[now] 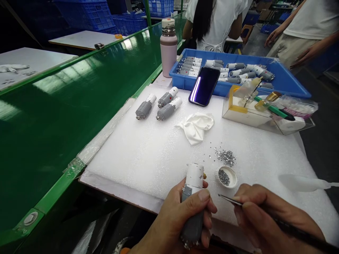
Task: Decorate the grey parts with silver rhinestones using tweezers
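Observation:
My left hand (180,215) is shut around a grey-and-white cylindrical part (192,201), with its glittering lower end near the bottom of the view. My right hand (267,215) grips a slender black tool (288,227), whose fine metal tip (221,196) points left towards that part without touching it. Just above the tip, a small white cap (227,177) holds grey rhinestones. A loose pile of rhinestones (225,156) lies beyond it on the white foam pad (137,158). Several similar parts (167,97) lie further back on the pad.
A black phone (204,86) and a crumpled white cloth (196,127) lie on the pad. Behind stand a blue tray (238,70) of parts, a pink bottle (168,47) and a clear acrylic box (246,113). A green conveyor belt (79,70) runs along the left; co-workers (212,21) stand beyond.

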Demonstrator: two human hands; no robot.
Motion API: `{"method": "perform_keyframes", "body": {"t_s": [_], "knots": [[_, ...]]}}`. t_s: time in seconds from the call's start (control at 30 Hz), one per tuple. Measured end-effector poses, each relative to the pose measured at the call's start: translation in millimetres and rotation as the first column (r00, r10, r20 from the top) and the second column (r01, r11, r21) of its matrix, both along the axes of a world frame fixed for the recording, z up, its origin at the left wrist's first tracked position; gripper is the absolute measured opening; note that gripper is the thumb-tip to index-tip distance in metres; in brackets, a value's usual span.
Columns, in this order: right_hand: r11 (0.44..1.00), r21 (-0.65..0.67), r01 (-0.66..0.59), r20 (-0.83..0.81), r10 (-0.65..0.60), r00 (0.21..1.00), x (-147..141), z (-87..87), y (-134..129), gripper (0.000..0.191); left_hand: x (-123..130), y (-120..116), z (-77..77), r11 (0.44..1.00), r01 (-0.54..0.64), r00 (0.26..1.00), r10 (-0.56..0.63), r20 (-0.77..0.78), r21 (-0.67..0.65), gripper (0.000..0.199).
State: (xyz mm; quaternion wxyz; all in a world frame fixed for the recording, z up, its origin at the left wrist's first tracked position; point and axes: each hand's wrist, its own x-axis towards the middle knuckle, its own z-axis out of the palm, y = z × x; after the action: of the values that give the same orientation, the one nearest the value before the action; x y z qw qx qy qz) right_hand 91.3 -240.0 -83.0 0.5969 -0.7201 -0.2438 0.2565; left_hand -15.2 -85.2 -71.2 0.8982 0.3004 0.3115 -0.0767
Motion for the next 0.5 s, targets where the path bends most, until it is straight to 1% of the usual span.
{"method": "perform_keyframes", "body": {"t_s": [0.07,0.13,0.2,0.27,0.4,0.43,0.5], "knots": [[0.997,0.068,-0.02,-0.223,0.035,0.974,6,-4.9,-5,0.018,-2,2,-5.3,0.994,0.093,0.992,-0.097,0.077,0.055,0.039],[0.998,0.052,0.031,-0.343,-0.011,0.939,8,-7.2,-7,0.022,-4,3,-10.9,0.987,0.136,0.986,-0.144,0.087,0.091,0.043],[0.997,0.019,0.072,-0.382,-0.059,0.922,7,-7.6,-5,0.027,-4,2,-14.0,0.986,0.124,0.991,-0.129,0.038,0.113,0.046],[0.996,0.006,0.092,-0.386,-0.083,0.919,4,-7.3,-2,0.031,-4,1,-14.0,0.988,0.115,0.993,-0.116,0.009,0.104,0.052],[0.993,0.009,0.116,-0.432,-0.101,0.896,0,-4.0,7,0.034,-4,-4,-11.3,0.992,0.105,0.993,-0.108,0.042,0.072,0.055],[0.99,0.003,0.141,-0.454,-0.125,0.882,-1,-2.1,10,0.033,-4,-4,-11.4,0.993,0.099,0.994,-0.102,0.045,0.063,0.055],[0.974,-0.034,0.224,-0.492,-0.211,0.845,-4,1.7,16,0.032,-5,-5,-12.2,0.995,0.091,0.994,-0.094,0.05,0.051,0.05]]}}
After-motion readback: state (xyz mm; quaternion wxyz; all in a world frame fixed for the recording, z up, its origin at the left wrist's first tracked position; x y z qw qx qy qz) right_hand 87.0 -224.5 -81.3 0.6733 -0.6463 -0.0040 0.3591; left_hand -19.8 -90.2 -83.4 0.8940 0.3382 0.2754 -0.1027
